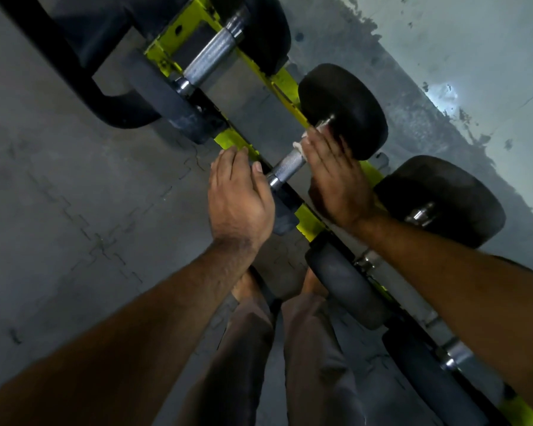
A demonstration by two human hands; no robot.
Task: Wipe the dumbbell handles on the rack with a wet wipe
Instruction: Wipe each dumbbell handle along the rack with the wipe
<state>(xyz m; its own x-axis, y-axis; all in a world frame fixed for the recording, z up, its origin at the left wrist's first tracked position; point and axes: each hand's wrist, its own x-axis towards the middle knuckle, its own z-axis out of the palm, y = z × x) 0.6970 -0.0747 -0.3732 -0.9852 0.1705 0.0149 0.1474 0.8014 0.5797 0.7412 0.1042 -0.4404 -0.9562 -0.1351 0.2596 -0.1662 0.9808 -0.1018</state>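
The rack [306, 218], yellow-green, runs from the upper left of the frame down to the lower right; it carries several dumbbells side by side. The large dumbbell [208, 55] in the upper part shows a bare knurled handle; whether it was cleaned I cannot tell, because no wet mark is visible on it. The middle dumbbell [342, 110], at the centre of the frame, is the one in work now. Two more dumbbells lie toward the lower right, partly hidden by the right forearm; in my judgement they are not yet wiped, so the task seems somewhere in the middle. The left hand [239, 198] is relaxed with straight fingers, resting at the near end of the middle handle [288, 166] and holding nothing. The right hand [336, 173] is curled over the far half of this handle and presses the wet wipe [299, 146] on it; only a small white edge of the wipe shows under the fingers.
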